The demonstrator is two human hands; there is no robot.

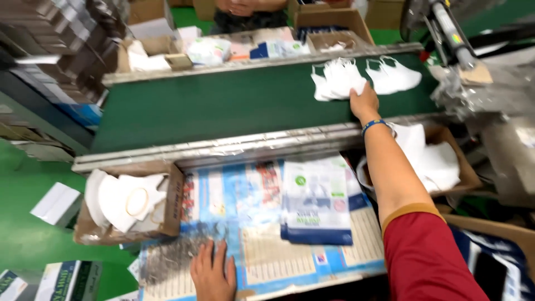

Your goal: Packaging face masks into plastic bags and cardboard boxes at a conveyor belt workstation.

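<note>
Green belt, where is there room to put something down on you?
The green conveyor belt is bare along its left and middle, between the two metal rails. Its right end is crowded: a pile of white masks under the right hand, and another mask beside it.

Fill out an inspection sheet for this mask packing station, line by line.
Surface: green conveyor belt with metal side rails; nearer, a worktable covered in printed sheets.
Job's things: pile of white masks on the belt, a second pile beside it; stack of printed pouches on the table.
Clutter: cardboard box of white pieces at left, cardboard box of masks at right, small packets across the belt.
Grippers: right hand rests on the near mask pile; left hand lies flat on the table.
Cables: nothing seen.
Surroundings: green floor, cartons stacked at left, a machine at right, another person beyond the belt.
</note>
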